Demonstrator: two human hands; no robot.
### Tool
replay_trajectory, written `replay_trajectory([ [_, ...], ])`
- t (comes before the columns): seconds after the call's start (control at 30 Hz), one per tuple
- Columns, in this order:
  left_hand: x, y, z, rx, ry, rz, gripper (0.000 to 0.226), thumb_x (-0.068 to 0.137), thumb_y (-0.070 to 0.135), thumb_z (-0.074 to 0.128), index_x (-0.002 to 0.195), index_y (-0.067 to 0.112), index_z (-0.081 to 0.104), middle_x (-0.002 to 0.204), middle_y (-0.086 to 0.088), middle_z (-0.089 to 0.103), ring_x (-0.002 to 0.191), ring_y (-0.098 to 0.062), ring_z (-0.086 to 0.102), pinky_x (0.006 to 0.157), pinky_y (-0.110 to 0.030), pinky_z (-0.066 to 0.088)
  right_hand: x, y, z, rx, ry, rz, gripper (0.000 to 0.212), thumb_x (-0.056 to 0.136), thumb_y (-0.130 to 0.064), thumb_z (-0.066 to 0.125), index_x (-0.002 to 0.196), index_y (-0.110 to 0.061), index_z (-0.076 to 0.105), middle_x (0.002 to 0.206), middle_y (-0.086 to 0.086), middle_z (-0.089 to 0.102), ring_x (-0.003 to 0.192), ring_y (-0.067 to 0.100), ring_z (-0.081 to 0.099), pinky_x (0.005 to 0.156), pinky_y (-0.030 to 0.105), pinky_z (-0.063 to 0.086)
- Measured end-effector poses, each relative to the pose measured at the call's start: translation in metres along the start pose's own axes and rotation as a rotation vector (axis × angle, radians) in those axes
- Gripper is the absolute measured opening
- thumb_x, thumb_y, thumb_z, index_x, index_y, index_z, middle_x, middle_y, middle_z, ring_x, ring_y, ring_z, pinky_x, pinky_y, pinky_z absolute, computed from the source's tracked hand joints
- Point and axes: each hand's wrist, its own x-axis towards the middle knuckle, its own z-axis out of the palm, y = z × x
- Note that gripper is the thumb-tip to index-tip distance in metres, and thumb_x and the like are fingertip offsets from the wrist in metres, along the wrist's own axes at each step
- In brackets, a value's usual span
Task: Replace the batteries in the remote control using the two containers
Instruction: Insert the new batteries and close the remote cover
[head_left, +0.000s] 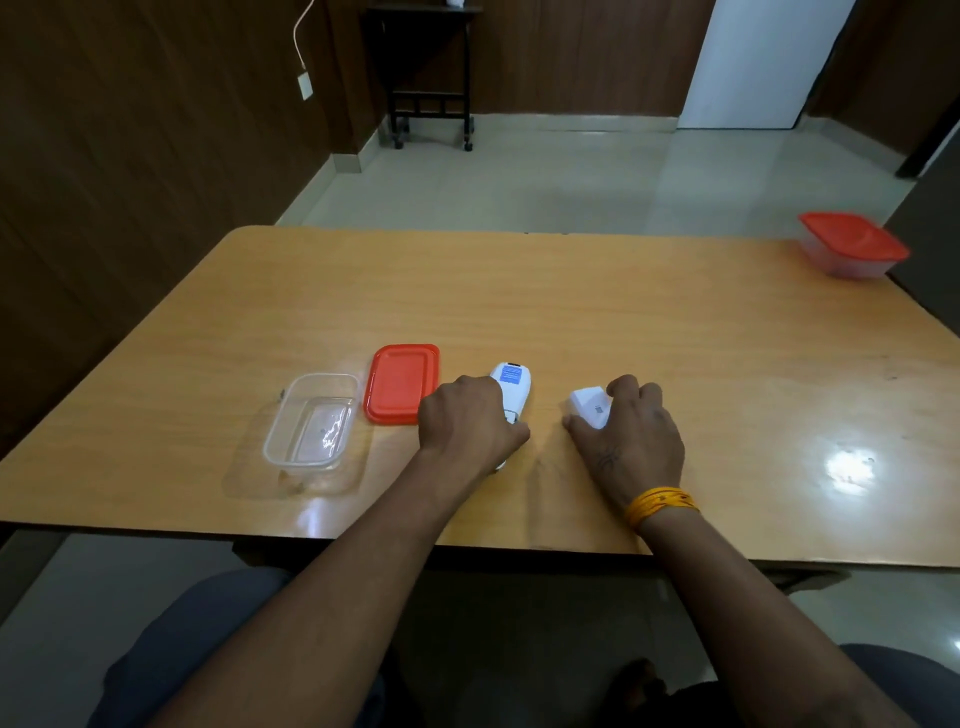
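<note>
A white remote control (513, 382) lies back side up on the wooden table (571, 301), a blue label near its far end. My left hand (467, 421) grips its near half and hides the battery bay. To the right, my right hand (631, 431) holds the white battery cover (589, 405) against the tabletop. An open clear container (311, 421) stands at the left and looks empty. Its red lid (401, 382) lies flat between it and the remote. A second container with a red lid (852, 244) sits closed at the far right corner.
The table's near edge runs just below my forearms, with my knees under it. A yellow band wraps my right wrist. Beyond the table are a tiled floor, a small dark wheeled stand (431, 78) and dark wall panels.
</note>
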Motion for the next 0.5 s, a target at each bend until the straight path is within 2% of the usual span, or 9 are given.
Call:
replay_trajectory([
  [0.07,0.000,0.001,0.001,-0.050,0.015,0.001,0.038,0.081,0.051,0.068,0.092,0.016,0.055,0.094,-0.005,0.065,0.080,-0.028,0.061,0.061,-0.030,0.033,0.001,0.002,0.000,0.005,-0.027,0.006,0.055,0.090,-0.051,0.072,0.121,-0.008,0.059,0.117,0.016,0.056,0.099,0.042,0.064,0.070,0.037,0.040],
  [0.17,-0.002,0.000,0.006,-0.191,0.035,-0.001,0.043,0.078,0.049,0.071,0.096,0.015,0.052,0.094,-0.002,0.053,0.089,-0.032,0.065,0.062,-0.033,0.035,0.003,0.004,-0.002,0.053,-0.036,0.037,0.055,0.091,-0.050,0.071,0.121,-0.006,0.062,0.117,0.017,0.059,0.103,0.042,0.064,0.074,0.038,0.042],
  [0.27,-0.004,-0.002,0.010,-0.398,0.064,-0.015,0.051,0.074,0.041,0.078,0.105,0.014,0.048,0.099,-0.002,0.058,0.087,-0.032,0.063,0.062,-0.034,0.038,0.005,0.005,-0.005,0.132,-0.031,0.100,0.059,0.089,-0.052,0.071,0.122,-0.004,0.065,0.115,0.017,0.064,0.108,0.038,0.062,0.081,0.038,0.043],
  [0.33,-0.003,-0.001,0.011,-0.524,0.030,-0.050,0.051,0.073,0.035,0.079,0.106,0.015,0.045,0.096,-0.001,0.062,0.085,-0.030,0.066,0.057,-0.032,0.041,0.006,0.005,-0.008,0.181,-0.028,0.125,0.054,0.087,-0.053,0.072,0.113,-0.005,0.070,0.110,0.014,0.067,0.102,0.035,0.062,0.076,0.036,0.039],
  [0.43,-0.005,0.002,0.011,-0.914,-0.140,-0.155,0.047,0.076,0.022,0.078,0.110,0.015,0.047,0.101,-0.005,0.067,0.069,-0.026,0.069,0.052,-0.030,0.051,0.005,-0.001,-0.013,0.266,-0.012,0.135,0.041,0.083,-0.051,0.074,0.096,-0.013,0.073,0.098,0.008,0.069,0.087,0.025,0.058,0.071,0.032,0.036],
  [0.5,-0.009,0.005,0.010,-1.243,-0.250,-0.226,0.042,0.081,0.010,0.075,0.116,0.014,0.052,0.100,-0.009,0.067,0.061,-0.024,0.063,0.053,-0.031,0.054,0.001,-0.010,-0.019,0.341,0.003,0.123,0.035,0.080,-0.046,0.075,0.097,-0.016,0.072,0.097,0.004,0.070,0.087,0.023,0.060,0.070,0.031,0.038],
])
